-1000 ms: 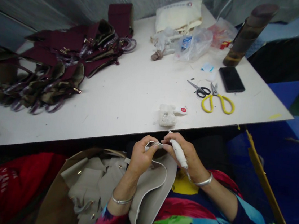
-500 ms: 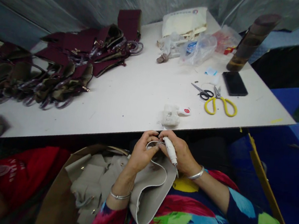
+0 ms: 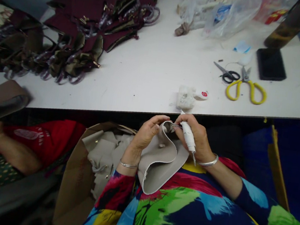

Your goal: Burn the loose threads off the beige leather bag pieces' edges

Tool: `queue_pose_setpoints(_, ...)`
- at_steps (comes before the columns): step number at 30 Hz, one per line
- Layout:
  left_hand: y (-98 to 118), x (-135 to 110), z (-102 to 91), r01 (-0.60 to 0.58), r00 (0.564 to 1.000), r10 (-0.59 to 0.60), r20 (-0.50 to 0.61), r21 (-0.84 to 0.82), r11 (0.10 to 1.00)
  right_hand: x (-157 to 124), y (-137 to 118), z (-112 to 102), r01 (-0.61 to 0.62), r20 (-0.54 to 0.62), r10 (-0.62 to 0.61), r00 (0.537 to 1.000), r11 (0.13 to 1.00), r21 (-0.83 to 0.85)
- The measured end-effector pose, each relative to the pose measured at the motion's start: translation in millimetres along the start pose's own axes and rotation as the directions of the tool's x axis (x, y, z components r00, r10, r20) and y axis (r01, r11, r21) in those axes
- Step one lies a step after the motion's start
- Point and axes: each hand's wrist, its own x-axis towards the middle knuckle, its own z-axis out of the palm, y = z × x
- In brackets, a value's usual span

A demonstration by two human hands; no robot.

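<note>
The beige curved piece (image 3: 158, 153) is held above the lap, with its folded upper rim between the two grips and its body hung below them toward six o'clock. At its eleven o'clock, the left grip (image 3: 149, 132) is set against the rim, half-curled; whether the rim is pinched cannot be told. At two o'clock, the white tube (image 3: 189, 135) is enclosed in the right grip (image 3: 195, 134), its nozzle aimed toward eleven, thumb and fingertips just beside the rim. At nine o'clock, grey pieces (image 3: 107, 151) are contained in a carton (image 3: 73, 190). On the worktop (image 3: 144, 68), a whitish block (image 3: 186, 98) is seen at one o'clock, yellow-handled scissors (image 3: 247, 91) and a phone (image 3: 271, 65) at two, and maroon bags (image 3: 88, 10) between ten and eleven.
</note>
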Motion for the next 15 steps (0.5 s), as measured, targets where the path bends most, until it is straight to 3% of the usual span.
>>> queue_pose_setpoints(4, 5, -3, 2.0, 0.039, 0.999, -0.040, 0.018, 0.048, 0.998, -12, -11, -17, 0.011, -0.096, -0.013, 0.995, 1.000, -0.028)
queue_pose_setpoints(8, 9, -6, 8.7, 0.100, 0.987, -0.097, 0.127, -0.019, 0.995, -28, -27, -41, 0.078, -0.224, -0.121, 0.967, 0.978, -0.193)
queue_pose_setpoints(11, 9, -3, 15.6, 0.085, 0.979, -0.072, 0.193, -0.057, 0.995, -40, -41, -60, 0.075, -0.346, -0.179, 0.921, 0.953, -0.293)
queue_pose_setpoints(15, 10, 1, 20.4, 0.083, 0.981, -0.074, 0.181, -0.045, 0.995, -65, -57, -99, -0.025, -0.531, -0.201, 0.823, 0.921, -0.388)
